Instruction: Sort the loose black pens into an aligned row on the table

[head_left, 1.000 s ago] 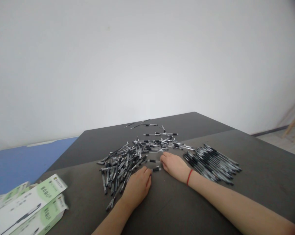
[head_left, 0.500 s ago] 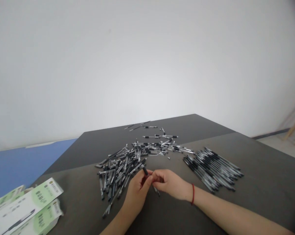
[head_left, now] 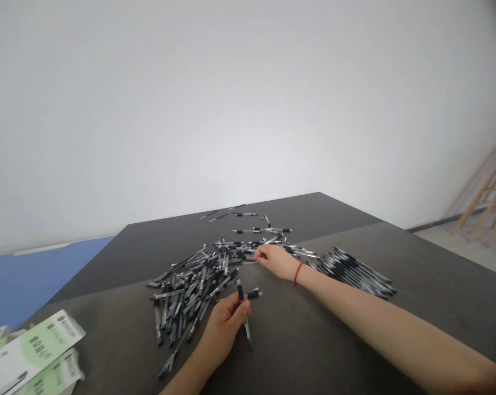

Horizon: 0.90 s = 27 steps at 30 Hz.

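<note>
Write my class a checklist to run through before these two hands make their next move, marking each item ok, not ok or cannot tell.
1. Slim translucent plastic pen with black grip secure in the left hand: ok, between thumb and fingers.
2. Right hand free: cannot tell; its curled fingers may hide something.
3. Jumbled heap of black-and-translucent plastic pens aligned: not ok, many lie crossed.
4. Row of black-and-translucent plastic pens roughly parallel: ok.
5. Rectangular white-and-green boxes away from both hands: ok, at left.

Left hand point(head_left: 226, 322) pinches; outstretched right hand point(head_left: 277, 261) seems curled.
</note>
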Each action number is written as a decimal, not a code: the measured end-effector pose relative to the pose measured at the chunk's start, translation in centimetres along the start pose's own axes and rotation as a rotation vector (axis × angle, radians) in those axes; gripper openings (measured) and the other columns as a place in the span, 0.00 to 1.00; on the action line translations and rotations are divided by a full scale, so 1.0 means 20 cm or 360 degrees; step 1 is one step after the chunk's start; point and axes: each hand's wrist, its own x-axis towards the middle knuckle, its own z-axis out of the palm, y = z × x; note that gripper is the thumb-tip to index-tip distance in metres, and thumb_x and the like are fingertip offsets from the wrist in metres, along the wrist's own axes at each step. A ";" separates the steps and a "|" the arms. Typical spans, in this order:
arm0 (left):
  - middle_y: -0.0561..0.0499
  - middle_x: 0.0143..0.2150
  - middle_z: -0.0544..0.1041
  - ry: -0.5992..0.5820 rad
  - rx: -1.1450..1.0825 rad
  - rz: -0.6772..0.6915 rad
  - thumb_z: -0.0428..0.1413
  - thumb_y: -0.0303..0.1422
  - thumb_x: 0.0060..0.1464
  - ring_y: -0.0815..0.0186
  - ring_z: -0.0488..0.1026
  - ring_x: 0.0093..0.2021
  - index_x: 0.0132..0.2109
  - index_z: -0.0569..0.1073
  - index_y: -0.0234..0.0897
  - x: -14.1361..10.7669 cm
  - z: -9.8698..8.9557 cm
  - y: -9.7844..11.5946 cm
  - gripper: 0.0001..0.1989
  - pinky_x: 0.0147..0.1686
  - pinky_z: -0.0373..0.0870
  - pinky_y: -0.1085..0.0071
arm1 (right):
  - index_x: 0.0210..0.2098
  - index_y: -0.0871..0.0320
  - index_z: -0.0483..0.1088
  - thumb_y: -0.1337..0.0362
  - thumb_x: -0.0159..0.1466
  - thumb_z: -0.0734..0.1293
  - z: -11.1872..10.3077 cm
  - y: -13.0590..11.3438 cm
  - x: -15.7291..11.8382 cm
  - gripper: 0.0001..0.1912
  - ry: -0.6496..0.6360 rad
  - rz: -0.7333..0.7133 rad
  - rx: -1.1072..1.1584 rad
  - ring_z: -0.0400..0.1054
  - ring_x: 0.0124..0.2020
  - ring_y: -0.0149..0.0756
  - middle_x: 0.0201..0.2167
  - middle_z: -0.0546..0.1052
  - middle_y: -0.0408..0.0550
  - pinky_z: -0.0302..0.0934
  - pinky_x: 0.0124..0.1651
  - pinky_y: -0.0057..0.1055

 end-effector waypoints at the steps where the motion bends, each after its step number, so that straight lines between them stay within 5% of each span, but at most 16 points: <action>1: 0.60 0.19 0.56 -0.0008 0.0016 0.0001 0.48 0.45 0.56 0.73 0.52 0.20 0.29 0.66 0.36 0.00 0.00 0.01 0.17 0.20 0.48 0.76 | 0.32 0.61 0.73 0.71 0.58 0.61 0.02 -0.01 0.03 0.09 -0.0017 -0.0017 -0.0037 0.68 0.32 0.33 0.30 0.76 0.48 0.57 0.36 0.27; 6: 0.59 0.21 0.59 -0.0012 0.0063 0.0092 0.49 0.43 0.55 0.72 0.55 0.23 0.26 0.66 0.35 -0.01 0.00 0.03 0.16 0.24 0.51 0.76 | 0.33 0.61 0.73 0.72 0.58 0.61 0.12 -0.09 0.23 0.09 -0.0062 -0.0110 -0.0201 0.69 0.36 0.35 0.35 0.77 0.51 0.57 0.41 0.28; 11: 0.60 0.19 0.58 0.0024 -0.0142 0.0069 0.51 0.47 0.53 0.74 0.53 0.20 0.26 0.66 0.35 0.00 0.01 0.01 0.18 0.22 0.49 0.76 | 0.37 0.63 0.73 0.72 0.61 0.59 0.10 -0.14 0.44 0.11 -0.0054 -0.0207 -0.0288 0.69 0.40 0.37 0.39 0.76 0.54 0.57 0.43 0.29; 16: 0.62 0.15 0.56 0.0138 -0.0407 -0.0134 0.52 0.54 0.48 0.77 0.49 0.14 0.27 0.66 0.36 0.00 0.01 0.02 0.23 0.16 0.43 0.77 | 0.44 0.59 0.70 0.68 0.67 0.53 0.07 -0.15 0.32 0.15 -0.0114 -0.0452 -0.0301 0.69 0.40 0.30 0.39 0.76 0.47 0.58 0.43 0.24; 21: 0.63 0.15 0.54 0.0119 -0.0533 -0.0283 0.53 0.56 0.46 0.78 0.47 0.13 0.25 0.65 0.36 -0.01 0.07 0.05 0.25 0.15 0.42 0.78 | 0.44 0.59 0.70 0.68 0.65 0.57 -0.01 -0.02 0.25 0.12 -0.0151 -0.0470 -0.0569 0.68 0.44 0.34 0.42 0.74 0.50 0.58 0.47 0.27; 27: 0.62 0.15 0.55 0.0028 -0.0641 -0.0317 0.53 0.55 0.47 0.77 0.47 0.15 0.25 0.65 0.36 -0.01 0.24 0.07 0.24 0.16 0.43 0.78 | 0.45 0.62 0.70 0.72 0.62 0.59 -0.18 0.11 0.69 0.14 -0.0212 -0.0321 -0.1030 0.65 0.49 0.44 0.47 0.70 0.59 0.59 0.49 0.36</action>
